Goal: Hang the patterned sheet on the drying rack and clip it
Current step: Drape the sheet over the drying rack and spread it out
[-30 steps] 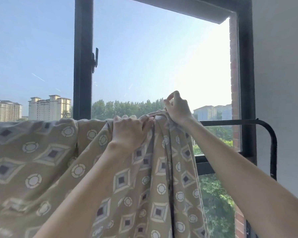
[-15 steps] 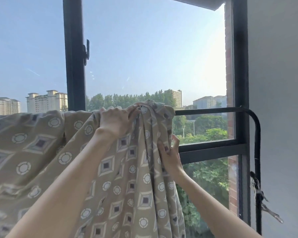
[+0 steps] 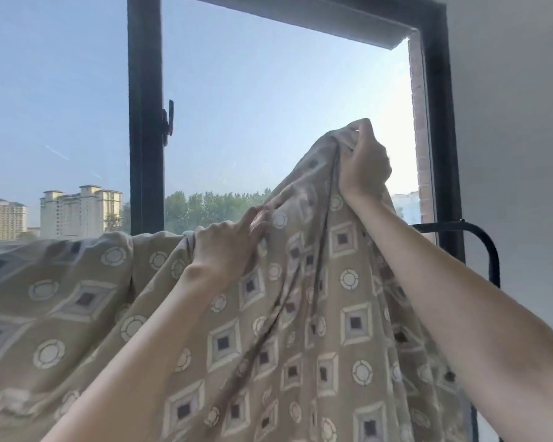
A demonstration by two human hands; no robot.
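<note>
The patterned sheet (image 3: 77,301), tan with white circles and squared diamonds, is draped over the black drying rack, whose top bar shows only at the right end (image 3: 479,240). My left hand (image 3: 227,247) presses and pinches the sheet at the bar's height near the middle. My right hand (image 3: 363,161) grips a bunched fold of the sheet and holds it raised well above the bar. No clip is in view.
A black-framed window (image 3: 144,122) stands right behind the rack, with a handle on its middle post. A white wall (image 3: 517,138) closes the right side, close to the rack's curved end. Buildings and trees lie outside.
My right hand went from low on the hanging fold to high above the bar, lifting a bunch of sheet up and to the right. My left hand stayed on the sheet at the bar.
</note>
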